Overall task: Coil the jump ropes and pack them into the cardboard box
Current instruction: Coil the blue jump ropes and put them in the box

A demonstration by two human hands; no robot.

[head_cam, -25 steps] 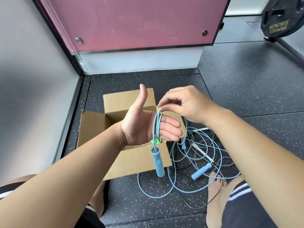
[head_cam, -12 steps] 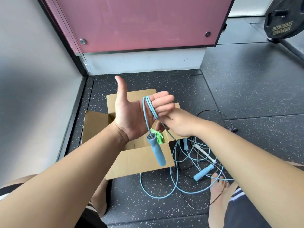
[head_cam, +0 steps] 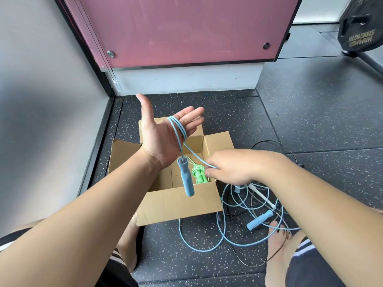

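My left hand (head_cam: 163, 131) is raised palm up over the open cardboard box (head_cam: 178, 201), fingers straight, with loops of the blue jump rope (head_cam: 177, 127) wound around them. One blue handle (head_cam: 186, 176) hangs down from the loops. My right hand (head_cam: 234, 166) pinches the rope's free strand beside the box's right flap. The rest of the blue cord lies in loose loops on the floor at the right, with its second blue handle (head_cam: 260, 220). A coiled green jump rope (head_cam: 199, 172) lies inside the box.
A white-handled rope (head_cam: 262, 196) and a thin black cord (head_cam: 277, 145) are tangled with the blue one on the speckled black floor. My bare foot (head_cam: 278, 245) rests on the cords. A grey wall is left, a pink panel behind, a weight plate (head_cam: 361, 27) top right.
My right hand has dropped from my left fingers down to the box's right flap, pulling the strand along. My left hand has opened flat and tilted palm up.
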